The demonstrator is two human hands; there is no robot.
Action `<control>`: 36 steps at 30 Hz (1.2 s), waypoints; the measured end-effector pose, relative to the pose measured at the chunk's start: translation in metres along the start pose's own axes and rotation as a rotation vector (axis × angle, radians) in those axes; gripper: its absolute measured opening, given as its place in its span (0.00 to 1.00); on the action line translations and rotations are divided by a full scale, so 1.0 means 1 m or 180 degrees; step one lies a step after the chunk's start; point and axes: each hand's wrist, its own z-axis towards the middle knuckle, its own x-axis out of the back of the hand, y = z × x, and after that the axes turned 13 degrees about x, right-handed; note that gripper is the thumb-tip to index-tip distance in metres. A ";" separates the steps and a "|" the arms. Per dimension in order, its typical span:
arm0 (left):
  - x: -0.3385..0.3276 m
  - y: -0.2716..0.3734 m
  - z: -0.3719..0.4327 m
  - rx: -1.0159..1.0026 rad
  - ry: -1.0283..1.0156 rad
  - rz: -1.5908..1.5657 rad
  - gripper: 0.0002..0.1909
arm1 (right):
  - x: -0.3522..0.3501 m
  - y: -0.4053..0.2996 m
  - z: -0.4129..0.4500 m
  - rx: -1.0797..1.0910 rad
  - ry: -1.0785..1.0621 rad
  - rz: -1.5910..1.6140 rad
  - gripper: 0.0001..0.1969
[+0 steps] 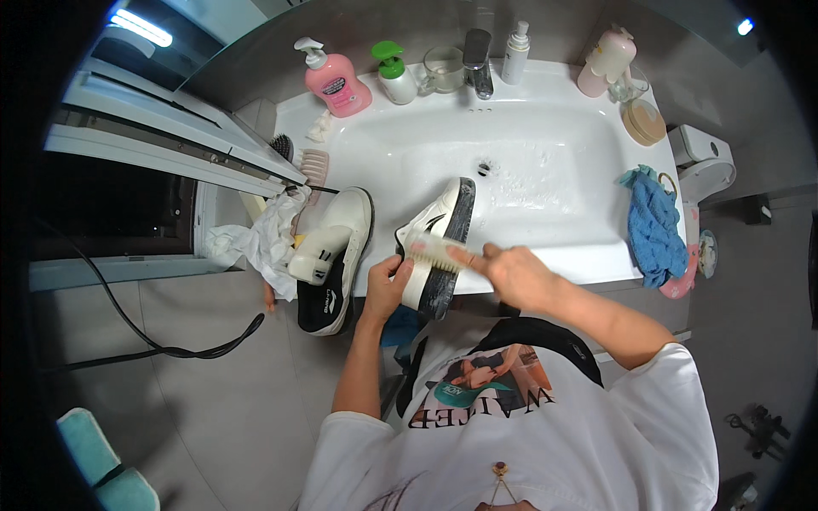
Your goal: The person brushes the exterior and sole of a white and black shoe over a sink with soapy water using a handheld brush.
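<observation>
A white sneaker (418, 285) with a dark, wet-looking sole lies on its side over the front rim of the white washbasin (543, 160). My left hand (385, 287) grips its opening edge. In my right hand (521, 276) is a pale scrubbing brush (434, 250), its bristles against the shoe's side by the sole. The other white sneaker (353, 255), with a black insole, rests on the counter left of my left hand, its toe towards the basin. Its tongue is folded out.
Pink pump bottle (337, 86), green-topped pump bottle (397, 83), glass mug (444, 70) and faucet (479, 64) line the back. A blue cloth (655, 230) hangs over the right edge. Crumpled white cloth (275, 236) and a pink comb (314, 167) lie left. A black cable (185, 351) hangs at left.
</observation>
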 end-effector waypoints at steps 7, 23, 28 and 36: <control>0.013 0.000 0.010 -0.0334 -0.0100 0.0255 0.14 | -0.035 0.141 0.004 -0.1657 -0.0343 -0.0237 0.27; 0.022 -0.007 0.020 0.0012 -0.0528 -0.0280 0.15 | -0.079 0.159 0.024 -0.2665 -0.0218 0.0342 0.26; 0.019 -0.004 0.016 -0.0155 -0.0424 -0.0068 0.15 | -0.085 0.221 -0.032 -0.3623 0.0458 -0.0287 0.29; 0.022 0.005 0.001 0.0215 -0.0480 0.0035 0.13 | -0.089 0.183 0.068 -0.2477 0.0428 0.0079 0.32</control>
